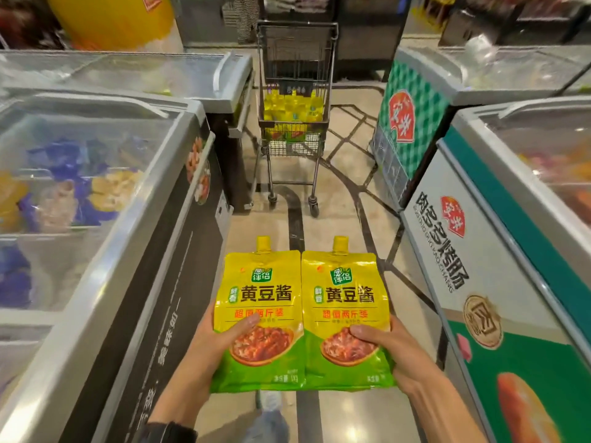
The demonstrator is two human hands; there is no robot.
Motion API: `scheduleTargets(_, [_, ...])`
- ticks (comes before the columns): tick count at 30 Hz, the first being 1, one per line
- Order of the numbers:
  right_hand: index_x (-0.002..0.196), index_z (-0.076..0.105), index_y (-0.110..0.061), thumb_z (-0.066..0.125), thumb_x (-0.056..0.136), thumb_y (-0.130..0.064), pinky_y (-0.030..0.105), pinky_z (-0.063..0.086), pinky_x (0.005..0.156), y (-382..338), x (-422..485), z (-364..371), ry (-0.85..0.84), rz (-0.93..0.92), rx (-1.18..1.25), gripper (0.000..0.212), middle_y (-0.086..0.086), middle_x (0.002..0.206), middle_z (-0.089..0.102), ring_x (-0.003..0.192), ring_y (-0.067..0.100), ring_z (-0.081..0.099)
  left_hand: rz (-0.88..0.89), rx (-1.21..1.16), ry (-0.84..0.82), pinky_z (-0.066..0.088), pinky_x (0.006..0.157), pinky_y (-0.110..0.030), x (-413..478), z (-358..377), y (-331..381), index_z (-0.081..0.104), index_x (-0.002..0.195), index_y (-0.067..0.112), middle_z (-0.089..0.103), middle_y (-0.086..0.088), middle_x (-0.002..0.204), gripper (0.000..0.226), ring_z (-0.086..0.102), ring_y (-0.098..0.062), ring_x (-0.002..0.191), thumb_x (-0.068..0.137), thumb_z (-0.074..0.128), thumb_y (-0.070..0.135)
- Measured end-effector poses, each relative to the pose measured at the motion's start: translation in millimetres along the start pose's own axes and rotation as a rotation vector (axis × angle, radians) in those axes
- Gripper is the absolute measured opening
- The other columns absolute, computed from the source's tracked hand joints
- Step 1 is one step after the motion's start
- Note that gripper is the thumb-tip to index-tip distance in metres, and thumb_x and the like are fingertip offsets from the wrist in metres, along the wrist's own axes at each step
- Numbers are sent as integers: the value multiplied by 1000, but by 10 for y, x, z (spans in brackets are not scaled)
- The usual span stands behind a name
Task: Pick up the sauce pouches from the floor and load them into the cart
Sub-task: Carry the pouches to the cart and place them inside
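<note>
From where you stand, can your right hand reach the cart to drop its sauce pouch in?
Probably not. The right hand holds its sauce pouch close in, and the cart stands well up the aisle. Only bare floor lies between, so step forward first.

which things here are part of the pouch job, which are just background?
Job:
left pouch, held by left hand
right pouch, held by right hand
cart ahead in the aisle
loaded pouches in the cart

Background:
left freezer
right freezer
green-checked freezer
yellow display
</note>
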State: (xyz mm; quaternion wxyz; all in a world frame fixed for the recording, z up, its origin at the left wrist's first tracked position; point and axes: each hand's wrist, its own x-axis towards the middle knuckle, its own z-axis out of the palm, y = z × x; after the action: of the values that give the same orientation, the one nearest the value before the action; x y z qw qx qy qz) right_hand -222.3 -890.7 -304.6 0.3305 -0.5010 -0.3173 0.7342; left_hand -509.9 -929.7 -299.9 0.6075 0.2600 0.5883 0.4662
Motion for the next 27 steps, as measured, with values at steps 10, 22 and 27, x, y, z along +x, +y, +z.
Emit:
scheduleTargets(10, [113,64,-5,101,13,-28,38,60,61,-981,1460,220,94,-18,73,109,20,103,74,86,35,73,-28,14,-138,54,92,-59,1908,22,1028,54,132,25,73,-11,117,92,72,-36,102,49,92,36])
scheduleTargets(22, [112,64,-4,100,8,-28,42,60,70,-2130,3440,-256,146,20,75,113,20,101,74,85,34,73,-37,11,-104,51,96,-61,3940,610,1902,59,128,25,74,-11,116,105,71,-36,105,34,100,48])
scheduleTargets(27, [101,66,-7,98,1,-30,32,59,55,-2932,4173,-260,49,-29,49,108,14,87,77,72,26,75,14,-25,-62,59,83,-46,4572,787,2379,59,128,19,74,-13,114,109,73,-34,102,31,100,47])
